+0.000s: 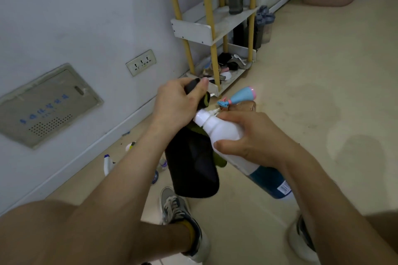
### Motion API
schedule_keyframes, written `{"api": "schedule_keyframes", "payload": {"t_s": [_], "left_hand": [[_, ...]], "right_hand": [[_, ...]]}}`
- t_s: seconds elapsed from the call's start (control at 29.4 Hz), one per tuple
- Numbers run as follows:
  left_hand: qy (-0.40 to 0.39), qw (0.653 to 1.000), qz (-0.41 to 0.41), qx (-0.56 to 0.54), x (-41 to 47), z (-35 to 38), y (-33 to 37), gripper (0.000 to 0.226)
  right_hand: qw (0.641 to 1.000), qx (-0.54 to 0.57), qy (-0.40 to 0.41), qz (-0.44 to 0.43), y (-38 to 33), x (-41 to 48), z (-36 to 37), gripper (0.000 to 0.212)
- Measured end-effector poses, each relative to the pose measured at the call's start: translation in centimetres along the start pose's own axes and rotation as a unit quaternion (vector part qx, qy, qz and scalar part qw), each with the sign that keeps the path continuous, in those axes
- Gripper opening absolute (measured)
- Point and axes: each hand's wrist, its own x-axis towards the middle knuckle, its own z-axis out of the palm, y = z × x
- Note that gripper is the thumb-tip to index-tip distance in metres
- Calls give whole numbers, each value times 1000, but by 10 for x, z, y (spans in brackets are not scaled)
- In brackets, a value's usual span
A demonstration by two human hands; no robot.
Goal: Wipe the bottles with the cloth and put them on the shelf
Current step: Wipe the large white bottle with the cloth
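Wiping is the step here, I'd say. Starting at the lower left, a few spare bottles [107, 164] lie on the floor by the wall. The left hand [175, 106], mid frame, is bunched tight around a dark cloth [193, 170] that hangs below the fist. Above that, upper middle, the shelf [190, 31] stands against the wall, well apart from both hands. The cloth looks to touch the cap end of the white bottle [224, 132]. To do it properly I'd wrap the cloth round the neck, twist the bottle against it, then work down to the blue label. The right hand [254, 137] grips the bottle's shoulder, so the cap pokes out up-left of the grip and the label end sticks out lower right.
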Motion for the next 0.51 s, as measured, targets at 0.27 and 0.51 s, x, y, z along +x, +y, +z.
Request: {"api": "schedule_keyframes", "payload": {"t_s": [0.27,0.51], "left_hand": [[-15,860,-258,-440,8,-8,-9,25],[-147,972,-106,-146,-2,-8,-8,15]], "right_hand": [[995,92,-18,38,8,5,4,53],[999,-1,-40,21,8,5,-13,59]]}}
